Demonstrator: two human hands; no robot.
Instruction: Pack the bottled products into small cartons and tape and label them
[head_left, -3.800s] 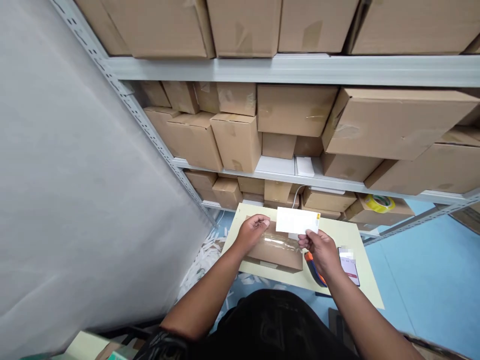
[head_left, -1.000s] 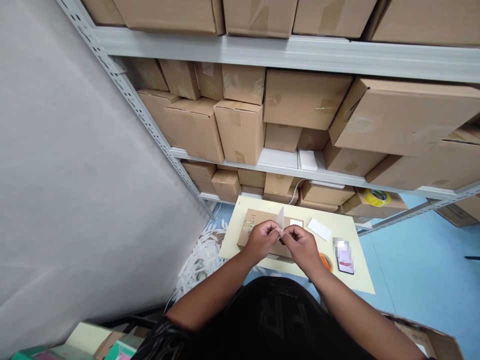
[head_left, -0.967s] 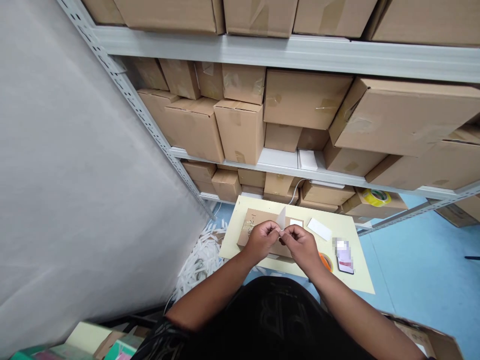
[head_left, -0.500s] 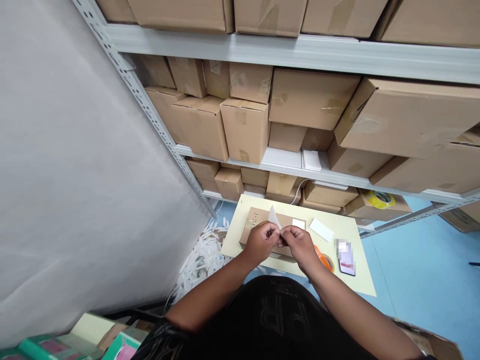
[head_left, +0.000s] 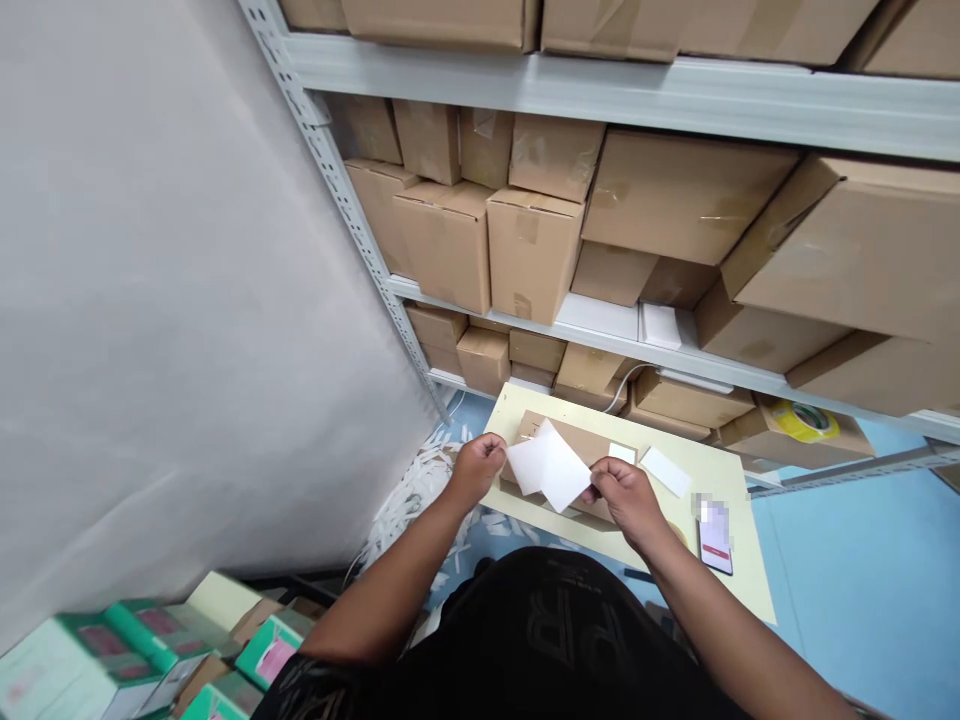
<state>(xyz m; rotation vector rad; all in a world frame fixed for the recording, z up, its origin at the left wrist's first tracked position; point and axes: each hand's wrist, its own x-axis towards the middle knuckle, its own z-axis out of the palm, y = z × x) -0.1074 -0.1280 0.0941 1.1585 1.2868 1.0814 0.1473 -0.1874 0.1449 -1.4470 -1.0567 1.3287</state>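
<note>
A white sticky label [head_left: 564,470] is stretched between my hands, its two layers parted into two overlapping white pieces. Which layer is the backing I cannot tell. My left hand [head_left: 478,470] pinches the left piece by its outer corner. At the opposite end, my right hand [head_left: 628,500] grips the right piece between thumb and fingers. Right below lies a closed cardboard box [head_left: 589,437], partly covered by the label, with a small white rectangle [head_left: 622,453] on its top.
The box rests on a pale yellow table [head_left: 750,590] with a white slip [head_left: 666,470] and a phone [head_left: 715,540]. Metal shelving [head_left: 480,85] full of cartons stands behind. Yellow tape [head_left: 806,420] lies on a low carton. Paper strips [head_left: 409,500] litter the floor, left.
My hands were together at the label and have moved apart, left and right, spreading its two layers. The view has shifted, so shelves and table appear further right.
</note>
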